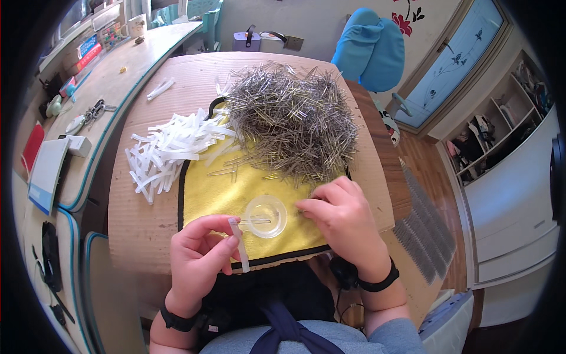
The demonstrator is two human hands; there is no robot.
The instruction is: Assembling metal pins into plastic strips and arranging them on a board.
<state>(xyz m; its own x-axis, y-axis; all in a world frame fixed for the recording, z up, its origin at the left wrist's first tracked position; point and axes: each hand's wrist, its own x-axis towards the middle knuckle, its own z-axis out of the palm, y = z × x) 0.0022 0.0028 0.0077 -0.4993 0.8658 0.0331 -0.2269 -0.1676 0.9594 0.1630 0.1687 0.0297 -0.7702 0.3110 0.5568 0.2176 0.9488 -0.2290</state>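
My left hand (200, 251) pinches a short white plastic strip (243, 255) between thumb and fingers. From the strip's upper end a thin U-shaped metal pin (257, 221) sticks out to the right, over a small clear round dish (284, 219). To the right of that dish, my right hand (345, 215) is closed, thumb and fingertips together just above the yellow cloth (215, 197); anything in them is too small to make out. A large heap of metal pins (292, 118) lies beyond both hands. Left of it sits a pile of white plastic strips (168, 150).
Cardboard (132, 212) covers the table under the cloth. Several loose strips (160, 88) lie at its far left. A desk (132, 65) with keys and boxes runs along the left. A blue-covered chair (371, 50) stands behind; rows of grey pieces (427, 224) lie at right.
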